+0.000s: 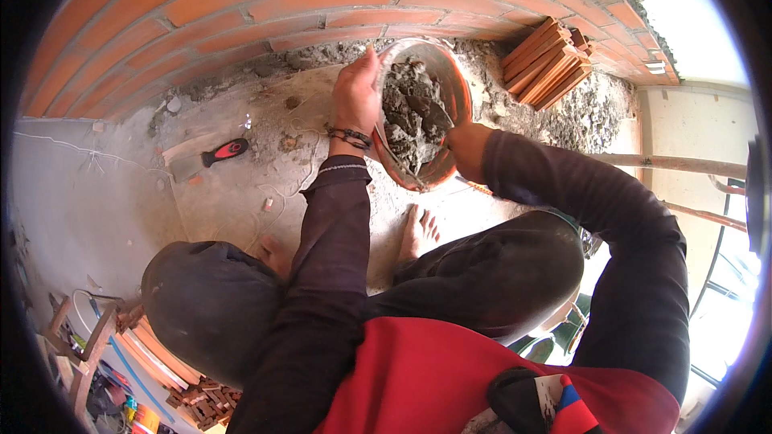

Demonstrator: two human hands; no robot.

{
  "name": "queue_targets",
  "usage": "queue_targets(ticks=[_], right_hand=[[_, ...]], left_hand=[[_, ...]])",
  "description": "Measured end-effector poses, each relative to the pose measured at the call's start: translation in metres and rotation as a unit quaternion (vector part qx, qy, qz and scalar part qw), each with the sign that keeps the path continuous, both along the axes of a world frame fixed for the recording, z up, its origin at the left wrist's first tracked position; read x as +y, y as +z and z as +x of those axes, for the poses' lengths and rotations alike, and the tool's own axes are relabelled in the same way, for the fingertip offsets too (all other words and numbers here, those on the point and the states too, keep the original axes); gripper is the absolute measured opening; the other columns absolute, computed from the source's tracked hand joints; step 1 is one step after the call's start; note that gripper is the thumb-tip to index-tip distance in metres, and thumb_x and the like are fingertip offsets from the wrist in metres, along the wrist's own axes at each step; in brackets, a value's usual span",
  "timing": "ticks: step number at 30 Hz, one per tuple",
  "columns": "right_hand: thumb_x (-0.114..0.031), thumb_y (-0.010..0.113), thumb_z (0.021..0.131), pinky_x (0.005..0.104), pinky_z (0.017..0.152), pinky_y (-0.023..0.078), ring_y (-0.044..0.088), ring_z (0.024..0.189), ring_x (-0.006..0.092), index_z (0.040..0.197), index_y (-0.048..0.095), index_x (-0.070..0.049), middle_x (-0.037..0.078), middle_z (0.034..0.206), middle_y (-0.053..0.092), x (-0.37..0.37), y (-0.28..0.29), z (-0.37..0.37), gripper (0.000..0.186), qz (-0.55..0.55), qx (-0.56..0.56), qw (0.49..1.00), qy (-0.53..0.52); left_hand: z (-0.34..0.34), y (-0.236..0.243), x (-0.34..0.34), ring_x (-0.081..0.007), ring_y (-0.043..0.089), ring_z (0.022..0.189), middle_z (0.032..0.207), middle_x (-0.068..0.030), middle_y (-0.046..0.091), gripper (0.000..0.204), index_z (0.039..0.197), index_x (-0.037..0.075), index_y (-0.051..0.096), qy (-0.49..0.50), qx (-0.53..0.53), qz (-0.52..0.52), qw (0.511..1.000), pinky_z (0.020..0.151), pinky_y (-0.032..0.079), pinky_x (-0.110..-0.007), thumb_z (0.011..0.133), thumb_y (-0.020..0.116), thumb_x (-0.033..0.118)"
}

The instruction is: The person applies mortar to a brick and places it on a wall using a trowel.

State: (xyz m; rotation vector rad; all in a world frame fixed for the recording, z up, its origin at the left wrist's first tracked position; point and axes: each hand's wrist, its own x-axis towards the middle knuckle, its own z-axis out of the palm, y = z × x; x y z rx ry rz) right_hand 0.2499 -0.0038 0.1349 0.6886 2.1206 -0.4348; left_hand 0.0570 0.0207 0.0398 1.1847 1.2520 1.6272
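Observation:
An orange bucket (460, 84) stands tilted toward me close to the brick wall, with wet grey mortar (406, 104) inside. Against its left rim is my left hand (357, 95), closed on the bucket's edge, its fingertips partly hidden. My right hand (470, 149) is at the bucket's lower right rim, wrapped round the handle of a trowel. The trowel's dark blade (430, 115) reaches into the mortar, and the handle is hidden in my fist. To the left, a tool with a red and black handle (227, 152) and a flat metal blade lies on the floor.
A low wall of orange bricks (297, 8) curves across the far side. Stacked orange bricks (548, 64) lean there at the right, near spilled mortar (583, 120). Thin string (289, 185) trails over the floor. Wooden pieces and tools (96, 354) lie at lower left; poles (675, 165) at right.

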Motion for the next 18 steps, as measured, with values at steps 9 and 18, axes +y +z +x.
queue_targets(ticks=[9, 18], right_hand=[[-0.009, 0.048, 0.086, 0.0433, 0.063, 0.055, 0.067, 0.073, 0.0368, 0.093, 0.055, 0.005, 0.019, 0.073, 0.065, 0.032, 0.057, -0.001, 0.017, 0.157, 0.037, 0.98, -0.116], [-0.008, 0.049, 0.084, 0.0486, 0.067, 0.052, 0.066, 0.075, 0.0377, 0.095, 0.058, 0.001, 0.021, 0.077, 0.065, 0.003, 0.077, 0.007, 0.017, 0.138, -0.006, 0.98, -0.141]], left_hand=[[-0.013, 0.033, -0.018, -0.0068, 0.051, 0.079, 0.085, 0.0012, 0.064, 0.04, 0.101, -0.003, 0.068, -0.094, -0.199, -0.126, 0.967, 0.077, 0.04, -0.021, 0.099, 0.049, 0.033], [-0.019, 0.022, -0.015, -0.0147, 0.058, 0.075, 0.084, -0.0101, 0.068, 0.038, 0.096, -0.005, 0.067, -0.036, -0.057, -0.072, 0.995, 0.074, 0.046, -0.028, 0.1, 0.048, 0.028]])
